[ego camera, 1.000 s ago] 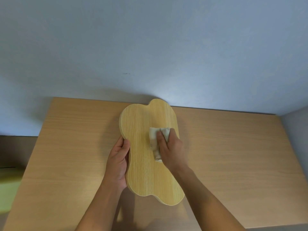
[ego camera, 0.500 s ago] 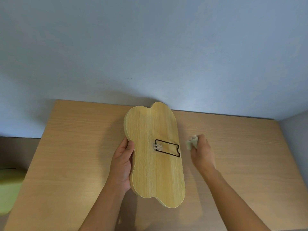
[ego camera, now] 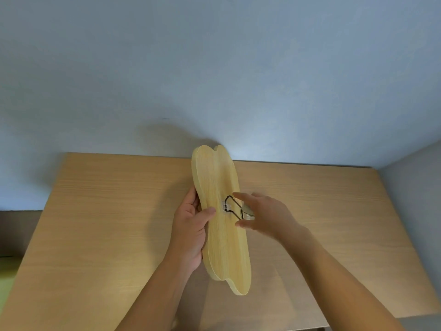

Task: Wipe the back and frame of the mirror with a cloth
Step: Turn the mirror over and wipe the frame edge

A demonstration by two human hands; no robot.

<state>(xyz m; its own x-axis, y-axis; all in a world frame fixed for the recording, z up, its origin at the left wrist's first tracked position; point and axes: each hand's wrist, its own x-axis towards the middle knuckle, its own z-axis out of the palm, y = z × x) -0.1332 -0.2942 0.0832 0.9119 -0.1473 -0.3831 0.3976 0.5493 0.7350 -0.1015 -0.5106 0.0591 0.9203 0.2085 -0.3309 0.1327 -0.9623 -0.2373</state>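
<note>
No legible text, seemingly, anywhere.

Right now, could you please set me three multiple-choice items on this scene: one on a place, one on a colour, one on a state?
1. Where does the left hand grip the mirror?
A. its left edge
B. its top tip
C. its bottom tip

2. What colour is the wire stand on the mirror's back?
A. red
B. black
C. white

3. How is the mirror posed?
A. flat on the table
B. leaning on the wall
C. held tilted, edge toward the camera

Answers: 1 A, its fingers wrap that edge. 2 B, the loop is dark. 3 C, its back looks narrow, while the right hand with the cloth is at the stand.
</note>
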